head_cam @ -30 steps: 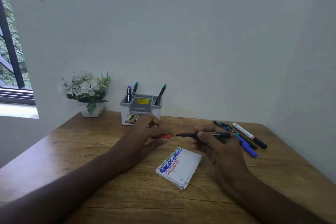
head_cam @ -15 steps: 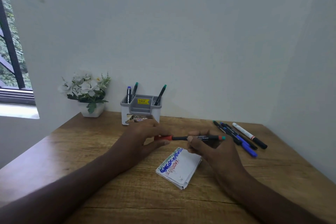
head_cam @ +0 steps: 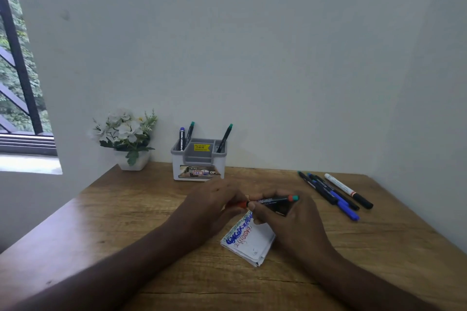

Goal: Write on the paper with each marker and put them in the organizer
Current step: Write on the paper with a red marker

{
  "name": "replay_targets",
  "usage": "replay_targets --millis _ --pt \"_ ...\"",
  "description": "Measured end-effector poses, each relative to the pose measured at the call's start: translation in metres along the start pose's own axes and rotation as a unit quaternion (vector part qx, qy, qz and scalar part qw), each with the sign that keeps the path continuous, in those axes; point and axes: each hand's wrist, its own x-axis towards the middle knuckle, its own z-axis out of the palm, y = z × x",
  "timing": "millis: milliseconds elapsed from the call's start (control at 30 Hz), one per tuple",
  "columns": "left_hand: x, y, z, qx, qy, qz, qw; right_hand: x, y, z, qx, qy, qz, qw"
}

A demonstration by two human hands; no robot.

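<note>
Both hands meet above the folded white paper (head_cam: 252,242), which lies on the wooden table and bears blue, green and red scribbles. My right hand (head_cam: 285,219) grips a black marker (head_cam: 271,201) held level, its red-and-green end pointing right. My left hand (head_cam: 212,206) pinches the red cap (head_cam: 241,204) at the marker's left end; cap and barrel touch. The grey-and-white organizer (head_cam: 198,159) stands by the back wall with three markers upright in it.
Several loose markers (head_cam: 333,193) lie in a row at the right of the table, blue, black and one white-bodied. A white pot of flowers (head_cam: 126,139) stands left of the organizer. A window opens at the far left.
The hands came together: the marker in my right hand moved left until its tip end met the red cap in my left hand. Both hands now sit closer over the paper.
</note>
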Motion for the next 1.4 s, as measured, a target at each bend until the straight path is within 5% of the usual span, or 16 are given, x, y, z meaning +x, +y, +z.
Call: replay_targets --millis 133,300,500,700,933,1167,1400 --pt "0.006 -0.007 0.005 0.006 -0.006 -0.037 0.999 0.004 0.001 0.002 -0.011 0.005 0.022 1.0" --pt "0.008 -0.01 -0.001 -0.044 0.058 -0.18 0.981 0.008 0.002 0.001 0.014 -0.018 0.041 0.999" --pt "0.079 -0.028 -0.045 0.001 0.231 -0.264 0.936 0.017 0.011 -0.003 0.086 -0.049 0.115 0.988" --pt "0.121 -0.058 -0.023 0.107 0.159 -0.336 0.922 0.019 0.015 -0.004 0.107 -0.063 0.117 0.985" --pt "0.116 -0.069 -0.013 0.094 0.119 -0.435 0.888 0.022 0.02 -0.004 0.115 -0.071 0.103 0.985" --pt "0.107 -0.074 -0.024 0.088 0.094 -0.431 0.893 0.019 0.015 -0.005 0.123 -0.072 0.107 0.984" --pt "0.041 -0.018 -0.046 0.115 0.06 -0.264 0.956 0.017 0.007 -0.01 0.141 -0.038 0.108 0.983"
